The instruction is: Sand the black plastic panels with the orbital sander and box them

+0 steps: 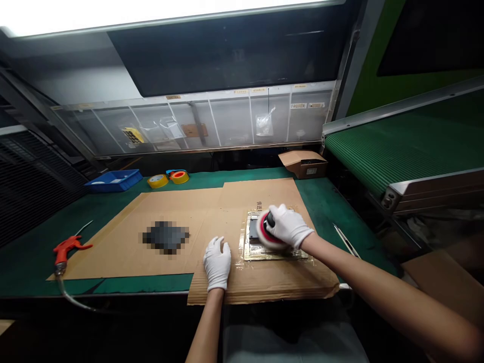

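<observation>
My right hand [290, 226], in a white glove, is closed around the black knob of a round red brush [263, 233] with a pale, blurred rim. The brush lies over a flat dark plate [253, 229] inside a rectangular frame [247, 252] taped to the cardboard [272, 287]. Brush and hand hide much of the plate. To the left of the frame, my left hand [217, 263], also gloved in white, rests on the cardboard with thumb and fingers apart, holding nothing.
A pixelated dark object [165, 237] lies on the cardboard at left. Around it are a red air blow gun [68, 248], a blue tray [113, 181] and yellow tape rolls [158, 181]. Tweezers [346, 240] lie right, near a cardboard box [305, 165] and green conveyor [408, 146].
</observation>
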`<action>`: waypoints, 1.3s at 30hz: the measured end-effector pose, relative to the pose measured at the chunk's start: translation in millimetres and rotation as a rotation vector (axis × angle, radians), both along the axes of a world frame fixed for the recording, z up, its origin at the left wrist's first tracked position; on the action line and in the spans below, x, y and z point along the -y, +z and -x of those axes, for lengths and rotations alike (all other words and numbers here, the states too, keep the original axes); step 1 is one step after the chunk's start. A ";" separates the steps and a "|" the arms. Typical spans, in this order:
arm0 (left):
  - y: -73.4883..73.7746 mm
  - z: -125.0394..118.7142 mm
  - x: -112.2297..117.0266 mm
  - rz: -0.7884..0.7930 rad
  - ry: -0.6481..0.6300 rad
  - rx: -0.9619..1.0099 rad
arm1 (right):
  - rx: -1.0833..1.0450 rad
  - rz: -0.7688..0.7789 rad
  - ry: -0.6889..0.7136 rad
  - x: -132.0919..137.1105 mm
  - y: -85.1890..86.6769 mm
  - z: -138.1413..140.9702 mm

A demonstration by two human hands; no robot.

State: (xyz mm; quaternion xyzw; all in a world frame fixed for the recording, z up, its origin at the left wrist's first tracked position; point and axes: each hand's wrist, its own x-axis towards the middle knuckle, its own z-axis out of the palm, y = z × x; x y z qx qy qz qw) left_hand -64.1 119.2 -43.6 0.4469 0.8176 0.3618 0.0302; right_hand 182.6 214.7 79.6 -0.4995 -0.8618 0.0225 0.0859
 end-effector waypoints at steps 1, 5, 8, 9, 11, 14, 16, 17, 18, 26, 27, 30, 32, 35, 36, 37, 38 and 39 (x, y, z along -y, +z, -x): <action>-0.4 0.3 -0.3 -0.003 -0.002 0.001 | 0.006 -0.003 -0.061 -1.8 -0.3 -4.2; -2.3 0.9 -0.5 -0.003 0.002 0.002 | 0.011 0.009 0.075 -4.3 -3.7 -19.0; -1.9 -0.3 0.8 -0.011 0.005 -0.003 | -0.013 -0.024 0.075 -10.1 -4.8 -29.1; -1.3 -1.0 1.3 -0.014 0.006 -0.003 | -0.016 -0.035 0.016 -13.1 -4.4 -32.0; -0.2 -2.2 2.0 -0.015 0.007 0.002 | -0.008 -0.035 -0.064 -18.0 -2.7 -37.2; 1.1 -3.0 2.0 -0.002 0.006 -0.001 | 0.001 0.020 0.021 -19.3 -0.7 -44.4; 1.9 -3.1 1.5 0.010 0.007 -0.011 | -0.017 0.069 0.057 -22.7 0.3 -48.5; 2.4 -3.2 1.3 0.016 0.008 -0.016 | -0.027 0.096 0.032 -27.9 0.8 -50.5; 3.0 -3.4 1.1 0.023 0.007 -0.019 | -0.038 0.119 -0.020 -36.1 1.1 -52.6; 5.6 -2.9 0.9 0.046 -0.001 -0.039 | -0.151 0.312 -0.381 -128.6 -19.3 -92.9; 4.9 -2.3 0.6 0.041 -0.001 -0.041 | -0.159 0.317 -0.378 -132.7 -21.8 -99.1; 2.0 -0.7 -0.1 0.023 -0.001 -0.044 | -0.138 0.306 -0.370 -130.6 -20.7 -108.1; 0.6 -0.3 -0.5 0.012 0.000 -0.039 | -0.096 0.139 -0.354 -117.1 -14.5 -100.7; 1.4 -1.0 -0.9 0.001 -0.005 -0.020 | -0.066 -0.057 -0.071 -82.7 -8.8 -67.5; 2.5 -1.2 -0.9 -0.002 -0.010 -0.009 | -0.052 0.000 0.090 -70.5 -9.7 -52.8; 3.9 -1.1 -0.8 -0.005 -0.013 0.003 | -0.025 0.102 0.237 -59.6 -12.2 -38.1; 5.4 -0.8 -0.6 -0.010 -0.016 0.018 | -0.004 0.180 0.327 -51.1 -15.7 -24.3; 6.8 -0.1 -0.3 -0.016 -0.017 0.037 | 0.015 0.242 0.382 -45.6 -19.4 -12.6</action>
